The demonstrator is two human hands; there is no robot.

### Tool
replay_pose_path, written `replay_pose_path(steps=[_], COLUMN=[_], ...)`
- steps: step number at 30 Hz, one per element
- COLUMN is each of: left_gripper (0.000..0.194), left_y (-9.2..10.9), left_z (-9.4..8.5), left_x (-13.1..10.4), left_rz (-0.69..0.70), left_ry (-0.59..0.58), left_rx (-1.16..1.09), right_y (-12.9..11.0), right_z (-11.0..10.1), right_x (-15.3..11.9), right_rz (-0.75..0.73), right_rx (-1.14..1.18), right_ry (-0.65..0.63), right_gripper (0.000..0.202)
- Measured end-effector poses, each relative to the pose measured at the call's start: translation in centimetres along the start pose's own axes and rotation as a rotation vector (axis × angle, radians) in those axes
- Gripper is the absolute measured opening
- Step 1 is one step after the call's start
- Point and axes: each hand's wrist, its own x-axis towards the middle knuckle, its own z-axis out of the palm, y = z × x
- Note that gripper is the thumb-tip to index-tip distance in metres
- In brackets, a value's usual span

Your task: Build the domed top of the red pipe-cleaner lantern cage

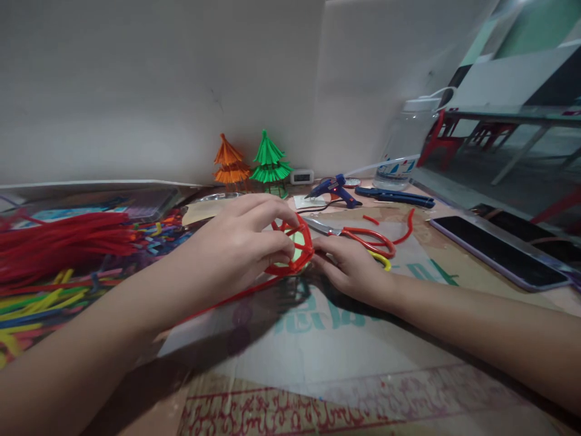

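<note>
Between my hands is a red pipe-cleaner frame (305, 239), ring-shaped with spokes, tilted above the table. My left hand (254, 236) reaches over it from the left, thumb and fingers closed on its rim and spokes. My right hand (351, 260) pinches the right edge of the same frame with thumb and forefinger. A long red pipe cleaner (227, 301) trails from the frame down to the left, passing under my left forearm. Just behind my right hand lie red-handled scissors (370, 237), partly covered. The left side of the frame is hidden by my left hand.
An orange paper-like tree (230, 160) and a green one (271, 158) stand by the wall. Nearby are a blue glue gun (336, 189), blue pliers (394, 196), a water bottle (402, 145) and a phone (499, 251). Red pipe cleaners (63, 242) are heaped at left.
</note>
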Motion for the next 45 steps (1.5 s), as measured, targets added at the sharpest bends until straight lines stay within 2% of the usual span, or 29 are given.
replay_pose_path(steps=[11,18,27,32,41,45], left_gripper=[0.02,0.016,0.025,0.024,0.02,0.014], left_y=[0.06,0.62,0.5,0.56,0.72,0.68], left_z=[-0.17,-0.49,-0.41,-0.64,-0.28,-0.77], left_x=[0.2,0.11,0.14,0.33,0.2,0.25], left_rz=[0.009,-0.046,-0.149,-0.189,-0.159,-0.115], left_ry=[-0.043,-0.021,-0.165,-0.201,-0.163,-0.044], left_rx=[-0.045,0.001,-0.135,-0.181,-0.121,-0.131], right_y=[-0.1,0.1,0.13,0.15,0.08,0.2], right_z=[0.08,0.08,0.11,0.11,0.14,0.09], right_x=[0.05,0.04,0.2,0.11,-0.08,0.02], right_rz=[-0.021,0.034,-0.013,-0.054,-0.079,-0.012], right_rx=[0.001,0.014,-0.038,-0.071,-0.091,-0.02], right_ry=[-0.015,-0.015,-0.022,-0.003,0.002,-0.027], right_gripper=[0.021,0.021,0.021,0.018,0.016,0.019])
